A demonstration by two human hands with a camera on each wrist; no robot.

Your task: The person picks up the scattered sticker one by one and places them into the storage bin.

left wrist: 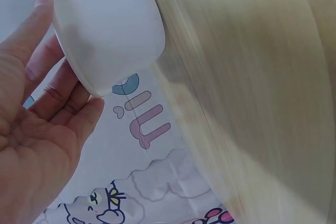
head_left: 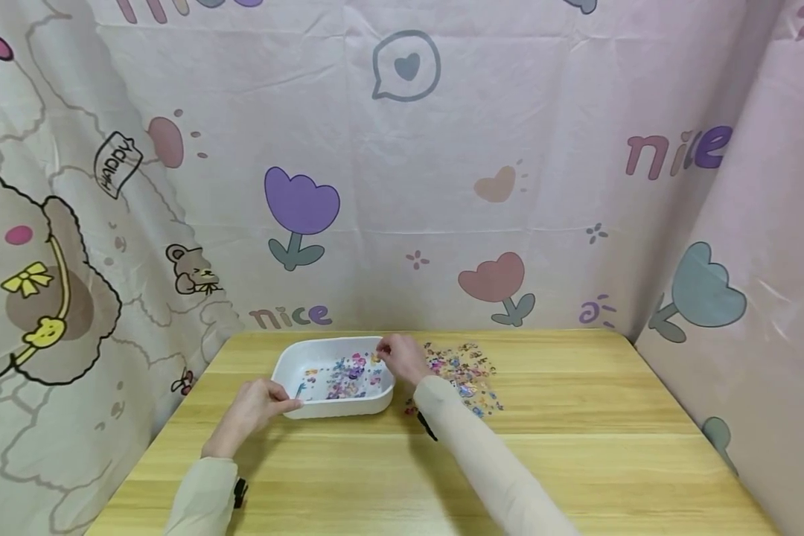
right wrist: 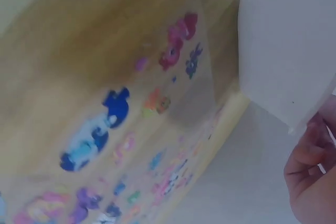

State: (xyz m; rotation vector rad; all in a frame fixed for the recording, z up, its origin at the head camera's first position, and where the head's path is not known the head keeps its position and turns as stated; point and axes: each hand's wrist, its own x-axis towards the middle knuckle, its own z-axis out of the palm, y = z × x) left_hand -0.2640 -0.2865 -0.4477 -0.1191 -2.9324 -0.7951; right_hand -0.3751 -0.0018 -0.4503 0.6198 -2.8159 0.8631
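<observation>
A white rectangular tray (head_left: 345, 407) stands on the left part of the wooden table, with many small colourful cut-out stickers (head_left: 351, 380) scattered on its floor. At its near left corner my left hand (head_left: 261, 402) grips the rim. The left wrist view shows the thumb along the edge of the tray (left wrist: 105, 24) and the other fingers under it. My right hand (head_left: 405, 359) reaches over the right rim, fingers curled and bunched at a yellow-orange sticker (head_left: 376, 358). In the right wrist view the right hand (right wrist: 315, 166) appears just beyond the tray's rim, its fingertips partly hidden.
Right of the tray, more colourful stickers (head_left: 465, 368) lie spread on the table (head_left: 576, 417), partly under my right forearm. Some show larger in the right wrist view, including a blue pony-shaped sticker (right wrist: 94, 135). A printed curtain (head_left: 402, 164) hangs behind the table and along both sides.
</observation>
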